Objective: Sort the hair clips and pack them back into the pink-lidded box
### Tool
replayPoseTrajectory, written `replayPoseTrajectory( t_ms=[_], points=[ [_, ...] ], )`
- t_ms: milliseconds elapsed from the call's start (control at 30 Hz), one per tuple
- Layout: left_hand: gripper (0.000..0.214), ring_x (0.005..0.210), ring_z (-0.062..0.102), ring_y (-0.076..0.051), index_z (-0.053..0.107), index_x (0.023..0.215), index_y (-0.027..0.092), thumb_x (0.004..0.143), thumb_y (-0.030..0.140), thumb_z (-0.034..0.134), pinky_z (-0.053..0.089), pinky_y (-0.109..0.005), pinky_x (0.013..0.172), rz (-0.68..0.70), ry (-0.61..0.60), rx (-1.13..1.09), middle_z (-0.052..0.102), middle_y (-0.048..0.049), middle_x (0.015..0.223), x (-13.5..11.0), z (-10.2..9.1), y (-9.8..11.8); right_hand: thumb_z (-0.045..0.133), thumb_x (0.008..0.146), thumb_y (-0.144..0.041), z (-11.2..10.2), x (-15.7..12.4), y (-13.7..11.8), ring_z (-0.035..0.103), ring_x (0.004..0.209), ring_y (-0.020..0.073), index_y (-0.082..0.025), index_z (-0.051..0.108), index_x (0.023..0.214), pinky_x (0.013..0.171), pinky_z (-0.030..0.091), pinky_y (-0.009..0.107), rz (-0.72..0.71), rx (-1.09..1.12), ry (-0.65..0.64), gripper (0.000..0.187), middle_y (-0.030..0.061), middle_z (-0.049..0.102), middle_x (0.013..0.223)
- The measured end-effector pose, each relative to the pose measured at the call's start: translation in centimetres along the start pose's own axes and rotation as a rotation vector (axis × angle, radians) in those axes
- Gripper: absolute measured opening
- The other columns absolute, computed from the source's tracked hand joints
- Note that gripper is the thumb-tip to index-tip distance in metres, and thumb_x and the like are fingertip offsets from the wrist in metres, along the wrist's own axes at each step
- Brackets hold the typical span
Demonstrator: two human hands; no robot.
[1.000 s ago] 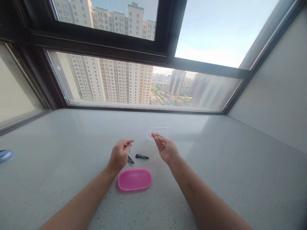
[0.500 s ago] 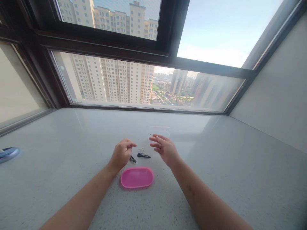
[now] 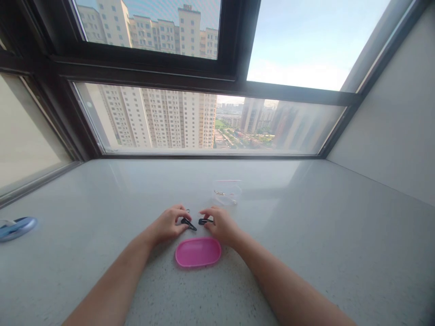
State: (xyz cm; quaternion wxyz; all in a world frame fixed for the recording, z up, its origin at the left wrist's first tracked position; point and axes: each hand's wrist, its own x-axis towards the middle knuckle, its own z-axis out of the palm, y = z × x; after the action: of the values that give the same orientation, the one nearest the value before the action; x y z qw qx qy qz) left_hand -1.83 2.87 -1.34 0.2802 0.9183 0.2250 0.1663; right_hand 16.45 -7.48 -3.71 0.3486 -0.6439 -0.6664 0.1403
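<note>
Both of my hands rest low on a pale stone sill [image 3: 306, 235], just behind a shallow pink oval dish [image 3: 198, 251]. My left hand [image 3: 168, 224] has its fingers curled, with the fingertips pinching the end of a black hair clip [image 3: 189, 223]. My right hand [image 3: 219, 224] is curled too, and its fingertips touch a second black hair clip [image 3: 203, 221]. The two clips lie on the sill between the hands. A small clear plastic bag [image 3: 227, 191] with a thin metal piece in it lies farther back.
A blue and white round object [image 3: 15, 226] sits at the far left of the sill. A wide window with a dark frame [image 3: 210, 86] runs along the back. A plain wall [image 3: 390, 122] closes the right side.
Both hands dropped from above the sill down onto it and closed in on the two black clips. The right hand went from spread fingers to curled.
</note>
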Motion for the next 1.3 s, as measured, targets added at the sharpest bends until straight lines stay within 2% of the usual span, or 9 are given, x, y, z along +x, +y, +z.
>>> replayPoseTrajectory(
  t_ms=[100, 233, 433, 600, 767, 900, 1033, 1167, 1300],
  points=[
    [0.013, 0.065, 0.046, -0.013, 0.066, 0.077, 0.019, 0.067, 0.020, 0.058, 0.037, -0.024, 0.060, -0.019, -0.022, -0.008, 0.054, -0.0026, 0.084, 0.1, 0.0, -0.1, 0.059, 0.065, -0.007, 0.1, 0.0, 0.1, 0.051, 0.064, 0.0125, -0.021, 0.064, 0.101, 0.063, 0.040, 0.025, 0.000, 0.026, 0.032, 0.039, 0.0032, 0.061, 0.085],
    [0.009, 0.064, 0.046, -0.014, 0.063, 0.074, 0.018, 0.066, 0.020, 0.059, 0.036, -0.024, 0.060, -0.016, -0.015, -0.005, 0.053, -0.0010, 0.079, 0.2, 0.1, -0.4, 0.057, 0.069, -0.018, 0.0, 0.4, 0.2, 0.048, 0.057, 0.0114, -0.016, 0.065, 0.072, 0.055, 0.037, 0.023, 0.078, 0.097, 0.180, 0.009, 0.0016, 0.058, 0.068],
    [0.006, 0.059, 0.046, -0.013, 0.059, 0.069, 0.017, 0.069, 0.023, 0.056, 0.033, -0.023, 0.055, -0.038, 0.051, -0.043, 0.054, 0.0021, 0.063, 0.3, 0.7, -0.5, 0.052, 0.069, -0.024, -0.2, 0.7, 0.5, 0.049, 0.038, 0.0105, -0.017, 0.050, 0.069, 0.037, 0.035, 0.020, 0.365, 0.631, 0.225, 0.007, -0.0056, 0.047, 0.046],
    [0.017, 0.056, 0.046, -0.013, 0.064, 0.081, 0.016, 0.069, 0.027, 0.057, 0.034, -0.023, 0.053, -0.105, 0.147, -0.117, 0.057, 0.0013, 0.062, 0.7, 1.0, -0.5, 0.062, 0.062, -0.022, -0.4, 0.6, 0.5, 0.063, 0.052, 0.0171, -0.018, 0.044, 0.068, 0.045, 0.049, 0.025, 0.471, 0.949, 0.202, 0.019, -0.0028, 0.055, 0.052],
    [0.019, 0.058, 0.048, -0.014, 0.068, 0.076, 0.016, 0.069, 0.029, 0.057, 0.035, -0.023, 0.054, -0.129, 0.221, -0.124, 0.058, -0.0004, 0.061, 1.2, 1.4, -0.6, 0.066, 0.061, -0.022, -0.6, 0.6, 0.7, 0.063, 0.058, 0.0168, -0.017, 0.050, 0.079, 0.046, 0.046, 0.023, 0.466, 0.950, 0.229, 0.025, 0.0002, 0.061, 0.062],
    [0.021, 0.047, 0.038, -0.011, 0.068, 0.076, 0.016, 0.070, 0.031, 0.056, 0.027, -0.022, 0.047, -0.158, 0.251, -0.130, 0.045, 0.0050, 0.046, 1.2, 1.6, -0.8, 0.067, 0.060, -0.022, -0.9, 0.6, 0.5, 0.056, 0.055, 0.0107, -0.014, 0.059, 0.075, 0.045, 0.036, 0.018, 0.405, 0.835, 0.226, 0.019, 0.0000, 0.061, 0.061],
    [0.023, 0.045, 0.034, -0.010, 0.068, 0.077, 0.015, 0.068, 0.034, 0.057, 0.024, -0.021, 0.045, -0.183, 0.284, -0.151, 0.038, 0.0067, 0.044, 1.2, 1.6, -1.0, 0.065, 0.062, -0.022, -1.1, 0.5, 0.3, 0.047, 0.048, 0.0068, -0.014, 0.065, 0.088, 0.042, 0.030, 0.019, 0.380, 0.832, 0.180, 0.027, 0.0004, 0.062, 0.064],
    [0.023, 0.045, 0.036, -0.010, 0.068, 0.076, 0.015, 0.069, 0.033, 0.057, 0.026, -0.021, 0.045, -0.192, 0.284, -0.208, 0.045, 0.0048, 0.045, 1.1, 1.6, -0.7, 0.062, 0.063, -0.020, -0.8, 0.4, 0.2, 0.044, 0.045, 0.0062, -0.013, 0.064, 0.095, 0.040, 0.031, 0.018, 0.389, 0.869, 0.133, 0.033, 0.0000, 0.060, 0.061],
    [0.023, 0.058, 0.050, -0.014, 0.067, 0.082, 0.015, 0.069, 0.032, 0.058, 0.036, -0.022, 0.053, -0.152, 0.257, -0.319, 0.061, -0.0015, 0.062, 1.0, 1.7, -0.3, 0.063, 0.061, -0.019, -0.5, 0.3, 0.3, 0.050, 0.045, 0.0077, -0.012, 0.064, 0.088, 0.042, 0.040, 0.019, 0.431, 0.906, 0.122, 0.028, -0.0016, 0.057, 0.057]
  ],
)
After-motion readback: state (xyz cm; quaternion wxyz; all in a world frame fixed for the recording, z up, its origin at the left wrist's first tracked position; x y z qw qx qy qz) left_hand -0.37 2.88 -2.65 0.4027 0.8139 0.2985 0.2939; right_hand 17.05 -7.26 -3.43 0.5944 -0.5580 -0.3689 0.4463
